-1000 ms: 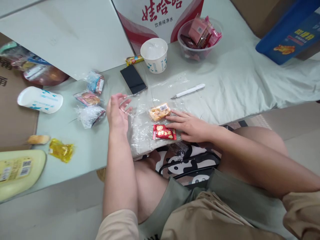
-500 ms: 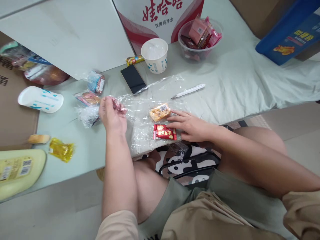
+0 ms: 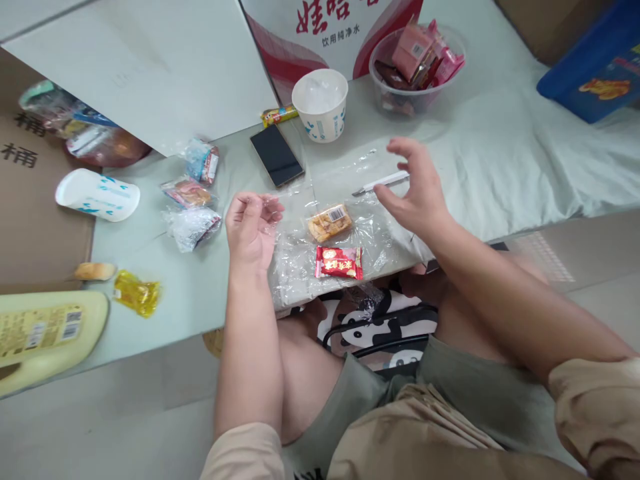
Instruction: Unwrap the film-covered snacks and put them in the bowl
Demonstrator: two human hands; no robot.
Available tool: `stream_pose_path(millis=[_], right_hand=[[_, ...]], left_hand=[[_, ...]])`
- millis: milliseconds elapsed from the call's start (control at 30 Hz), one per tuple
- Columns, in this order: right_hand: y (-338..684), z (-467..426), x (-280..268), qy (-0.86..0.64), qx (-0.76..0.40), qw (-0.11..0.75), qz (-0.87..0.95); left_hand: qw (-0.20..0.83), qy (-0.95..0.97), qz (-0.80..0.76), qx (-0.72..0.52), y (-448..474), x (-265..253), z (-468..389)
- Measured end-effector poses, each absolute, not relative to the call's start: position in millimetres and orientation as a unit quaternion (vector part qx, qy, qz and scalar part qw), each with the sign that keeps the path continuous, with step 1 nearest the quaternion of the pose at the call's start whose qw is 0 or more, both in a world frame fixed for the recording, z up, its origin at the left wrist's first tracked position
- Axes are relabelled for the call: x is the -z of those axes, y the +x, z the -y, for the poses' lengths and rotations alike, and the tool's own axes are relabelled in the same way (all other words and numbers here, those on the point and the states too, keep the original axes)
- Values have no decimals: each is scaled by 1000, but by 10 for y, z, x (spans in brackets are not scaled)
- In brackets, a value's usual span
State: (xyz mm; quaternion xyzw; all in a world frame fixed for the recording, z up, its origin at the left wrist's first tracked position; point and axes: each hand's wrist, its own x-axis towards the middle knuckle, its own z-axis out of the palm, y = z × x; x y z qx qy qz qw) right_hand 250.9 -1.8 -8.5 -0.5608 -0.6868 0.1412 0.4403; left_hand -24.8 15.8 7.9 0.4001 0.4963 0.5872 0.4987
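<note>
A sheet of clear plastic film [image 3: 300, 270] lies spread at the table's front edge. On it are an orange-yellow wrapped snack [image 3: 330, 223] with a barcode and a red wrapped snack packet [image 3: 339, 263]. My left hand [image 3: 254, 230] is at the film's left side, fingers curled and closed on its edge. My right hand [image 3: 417, 193] is raised above the right part of the film, thumb and fingers apart, holding nothing I can see. Just behind its thumb lies a slim white pen-like tool [image 3: 376, 183] with a dark pointed tip, partly covered by the hand.
Behind are a black phone [image 3: 277, 156], a paper cup [image 3: 320, 107] and a clear bowl [image 3: 400, 100] of snacks. Several wrapped snacks [image 3: 190, 193], a tipped paper cup [image 3: 100, 194], a yellow wrapper [image 3: 136, 293] and a pale yellow bottle [image 3: 50, 333] stand left.
My right hand has lifted off the two snacks and moved up and back to the pen-like tool, its fingers spreading. My left hand has shifted slightly right as the view shifted too.
</note>
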Motion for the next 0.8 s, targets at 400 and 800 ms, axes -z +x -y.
stream_pose_path(millis=[400,800], right_hand=[[2292,-449,242,-448,-458,544,541],[2408,-373,290,-466,-437,566,521]], left_hand=[[471,367,-517,-614,-354,16,-302],[398,352,-520,-669,-354,137,-410]])
